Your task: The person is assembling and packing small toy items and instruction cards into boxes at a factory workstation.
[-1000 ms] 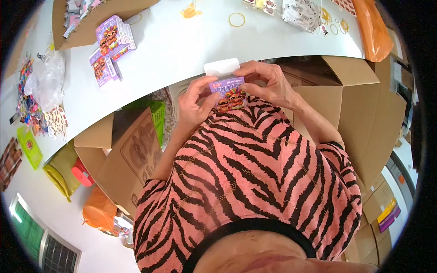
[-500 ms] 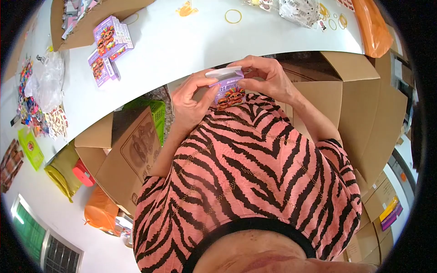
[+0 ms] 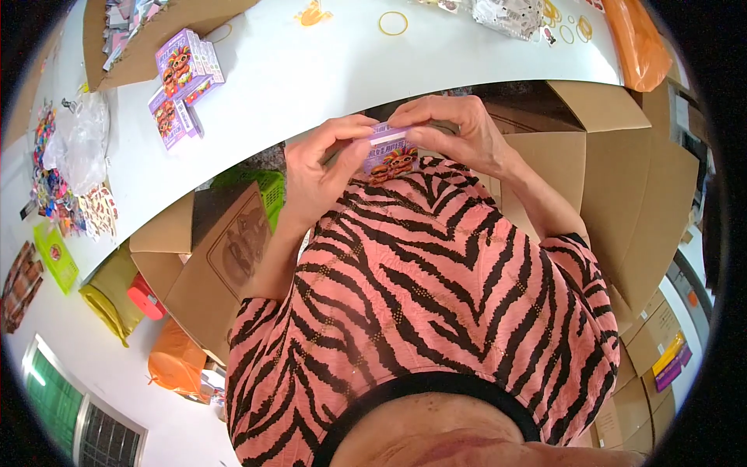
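A small purple printed box [image 3: 391, 161] is held between both hands, in front of my chest by the table's near edge. My left hand [image 3: 325, 159] grips its left side, fingers along the top and thumb at the front. On the right side my right hand [image 3: 459, 134] pinches the upper corner, fingertips on the top flap. That flap is folded down over the opening, with a pale strip showing at its front edge. Whatever lies inside the box is hidden. Several matching purple boxes [image 3: 180, 66] are stacked on the white table [image 3: 296, 78] at the left.
An open cardboard carton [image 3: 148, 47] with small packets stands at the far left. Rubber bands [image 3: 393, 23] and a clear bag [image 3: 510, 17] lie along the back. An orange bag [image 3: 638, 47] hangs at the right table edge. Large cartons [image 3: 545, 167] flank me below the table.
The box's top flap, raised before, is now folded down. My fingers have moved over the top of the box, and both hands keep their hold.
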Demonstrator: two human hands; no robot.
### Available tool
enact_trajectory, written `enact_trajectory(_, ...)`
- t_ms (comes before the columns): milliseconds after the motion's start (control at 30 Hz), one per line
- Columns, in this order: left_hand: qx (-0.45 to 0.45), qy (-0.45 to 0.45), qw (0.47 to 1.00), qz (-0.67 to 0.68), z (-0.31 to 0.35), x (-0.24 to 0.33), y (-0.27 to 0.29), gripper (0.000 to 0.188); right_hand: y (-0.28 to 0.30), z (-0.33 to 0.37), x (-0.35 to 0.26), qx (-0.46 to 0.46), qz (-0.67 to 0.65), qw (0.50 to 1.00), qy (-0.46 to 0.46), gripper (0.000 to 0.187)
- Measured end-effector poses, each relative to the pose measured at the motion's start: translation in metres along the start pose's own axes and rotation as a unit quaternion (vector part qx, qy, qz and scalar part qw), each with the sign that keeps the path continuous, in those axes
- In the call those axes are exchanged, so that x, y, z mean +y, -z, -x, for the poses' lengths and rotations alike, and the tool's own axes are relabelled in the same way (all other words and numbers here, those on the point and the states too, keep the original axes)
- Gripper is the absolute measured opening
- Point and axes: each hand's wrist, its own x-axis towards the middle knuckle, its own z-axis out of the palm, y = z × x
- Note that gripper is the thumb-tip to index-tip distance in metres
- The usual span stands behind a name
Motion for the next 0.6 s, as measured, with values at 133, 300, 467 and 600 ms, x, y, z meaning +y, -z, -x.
enact_trajectory(133,-0.018,0.075,0.997,0.003,-0.01,0.007,0.003,0.011,0.004,-0.005,-0.011,0.004,0.017,0.997,-0.077,0.017)
enact_trajectory(300,-0.043,0.097,0.994,-0.023,-0.019,0.003,0.003,0.01,0.004,-0.009,-0.009,0.013,0.019,0.996,-0.086,0.014)
enact_trajectory(467,-0.056,0.101,0.993,-0.022,-0.026,0.003,0.002,0.009,0.004,-0.01,-0.006,0.031,0.028,0.995,-0.094,0.011)
enact_trajectory(600,-0.085,0.114,0.99,-0.017,-0.033,-0.001,0.003,0.008,0.006,-0.01,-0.007,0.017,0.028,0.994,-0.102,0.01)
